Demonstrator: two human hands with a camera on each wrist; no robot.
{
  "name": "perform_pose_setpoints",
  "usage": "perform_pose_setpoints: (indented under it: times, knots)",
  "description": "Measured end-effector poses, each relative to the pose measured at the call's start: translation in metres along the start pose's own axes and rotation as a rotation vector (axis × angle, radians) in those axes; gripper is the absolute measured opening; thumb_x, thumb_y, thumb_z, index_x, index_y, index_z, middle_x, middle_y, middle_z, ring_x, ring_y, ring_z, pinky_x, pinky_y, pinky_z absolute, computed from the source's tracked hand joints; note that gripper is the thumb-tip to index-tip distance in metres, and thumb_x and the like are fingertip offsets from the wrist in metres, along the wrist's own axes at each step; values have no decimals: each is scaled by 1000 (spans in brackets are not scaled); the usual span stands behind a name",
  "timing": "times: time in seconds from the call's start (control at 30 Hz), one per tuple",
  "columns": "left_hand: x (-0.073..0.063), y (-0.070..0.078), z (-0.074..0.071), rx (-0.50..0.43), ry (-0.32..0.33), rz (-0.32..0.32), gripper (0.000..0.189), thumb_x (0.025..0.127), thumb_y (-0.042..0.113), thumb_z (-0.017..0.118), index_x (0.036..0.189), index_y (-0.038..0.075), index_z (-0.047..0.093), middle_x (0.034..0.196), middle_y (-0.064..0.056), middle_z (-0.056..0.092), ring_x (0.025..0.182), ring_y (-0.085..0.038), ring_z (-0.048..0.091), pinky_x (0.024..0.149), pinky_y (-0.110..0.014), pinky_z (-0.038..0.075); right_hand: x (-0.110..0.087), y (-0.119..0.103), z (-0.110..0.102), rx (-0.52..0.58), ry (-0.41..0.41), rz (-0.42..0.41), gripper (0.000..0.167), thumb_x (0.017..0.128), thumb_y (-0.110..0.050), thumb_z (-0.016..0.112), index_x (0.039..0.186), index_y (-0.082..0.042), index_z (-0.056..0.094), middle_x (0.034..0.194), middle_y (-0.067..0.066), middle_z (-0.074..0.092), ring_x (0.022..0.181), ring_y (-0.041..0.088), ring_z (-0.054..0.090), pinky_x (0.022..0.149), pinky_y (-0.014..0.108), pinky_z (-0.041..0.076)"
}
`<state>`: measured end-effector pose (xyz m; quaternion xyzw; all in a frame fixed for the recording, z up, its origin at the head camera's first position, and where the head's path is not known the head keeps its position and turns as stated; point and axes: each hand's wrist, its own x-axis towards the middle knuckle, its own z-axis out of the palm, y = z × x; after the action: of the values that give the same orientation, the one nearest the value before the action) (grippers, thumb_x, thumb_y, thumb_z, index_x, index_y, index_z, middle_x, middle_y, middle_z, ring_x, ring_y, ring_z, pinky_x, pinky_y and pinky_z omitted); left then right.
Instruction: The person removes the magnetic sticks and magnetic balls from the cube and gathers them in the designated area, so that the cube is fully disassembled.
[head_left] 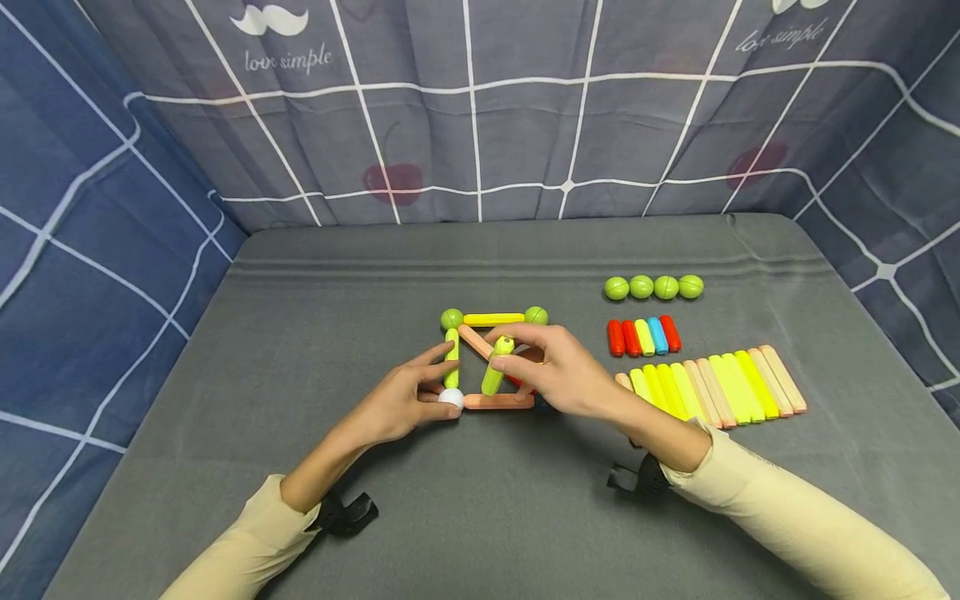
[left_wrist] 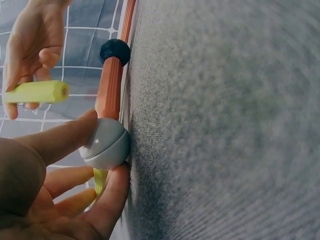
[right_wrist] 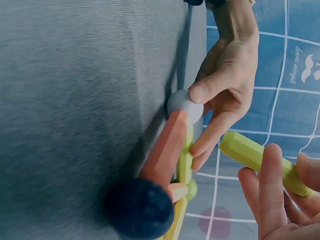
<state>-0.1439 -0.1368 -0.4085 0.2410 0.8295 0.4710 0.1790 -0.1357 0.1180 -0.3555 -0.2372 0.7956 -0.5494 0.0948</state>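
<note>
My left hand [head_left: 405, 402] pinches a white ball [left_wrist: 106, 144] between thumb and finger at the near left corner of a small frame of rods and balls. My right hand [head_left: 564, 372] holds a short yellow-green rod [head_left: 492, 377] up over the frame, tilted, with its lower end touching nothing in the wrist views. An orange rod [head_left: 498, 402] runs from the white ball to a dark blue ball [right_wrist: 140, 207]. Green balls [head_left: 452, 319] mark the far corners, joined by a yellow rod [head_left: 493, 319]. A diagonal rod [head_left: 474, 340] passes partly behind my right hand.
Right of the frame lie a row of green balls [head_left: 641, 287], a row of short red, yellow and blue rods [head_left: 645, 337], and a longer row of yellow and wood-coloured rods [head_left: 731, 383] below my right forearm's far side. Checked curtains [head_left: 517, 125] surround the grey table [head_left: 337, 283].
</note>
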Motion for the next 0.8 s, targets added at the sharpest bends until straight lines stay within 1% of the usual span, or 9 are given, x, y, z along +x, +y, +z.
perform_pose_setpoints:
  times: [0.17,0.3,0.4,0.43,0.53,0.6,0.63,0.7,0.8]
  knots:
    - [0,0,1,14,2,2,67,85,10,79,141,-6,48,161,-13,23,106,-22,62,84,-26,53,-14,8,-14,97,34,49,43,98,-11,63,139,-3,52,92,17,67,62,35,66,62,43,58]
    - [0,-1,1,18,11,10,66,84,9,79,141,-6,48,161,-13,23,105,-22,62,83,-26,53,-26,13,-31,142,121,103,38,97,-7,63,132,1,48,97,19,68,63,40,65,61,41,58]
    - [1,-1,1,26,16,17,66,84,10,79,141,-6,49,160,-14,23,106,-23,62,84,-26,53,-39,19,-49,152,201,139,31,97,-8,63,122,2,47,98,15,70,60,36,65,59,39,58]
    - [1,-1,1,29,16,18,66,84,10,79,141,-5,49,160,-14,23,106,-23,62,84,-26,53,-44,21,-55,155,223,141,30,97,-8,63,121,2,47,97,14,71,64,33,67,58,39,57]
    - [2,0,1,33,16,19,66,84,11,79,141,-5,49,160,-13,24,106,-23,62,84,-26,53,-60,27,-76,122,292,111,28,98,-9,63,122,-2,52,97,7,71,68,22,66,53,34,55]
    - [1,0,1,33,14,20,65,84,11,79,140,-5,50,160,-13,24,105,-23,63,84,-26,54,-71,32,-90,90,343,89,27,98,-8,63,124,-6,58,97,4,70,68,19,65,50,31,53]
    - [1,0,1,31,14,20,65,85,11,79,140,-5,49,160,-13,24,105,-23,63,84,-26,54,-77,34,-96,64,372,92,27,98,-7,63,125,-9,60,97,2,69,70,17,64,50,29,53]
    - [1,0,1,30,16,18,65,85,11,79,140,-5,50,160,-14,24,104,-23,63,84,-26,54,-88,39,-109,4,419,108,30,98,-7,63,127,-13,62,96,1,65,64,16,60,48,27,51]
    - [0,1,2,32,19,8,65,85,11,79,141,-5,49,160,-14,25,104,-22,62,84,-27,54,-104,46,-129,-88,461,165,33,98,-8,63,130,-16,62,95,-2,61,60,14,56,47,24,48]
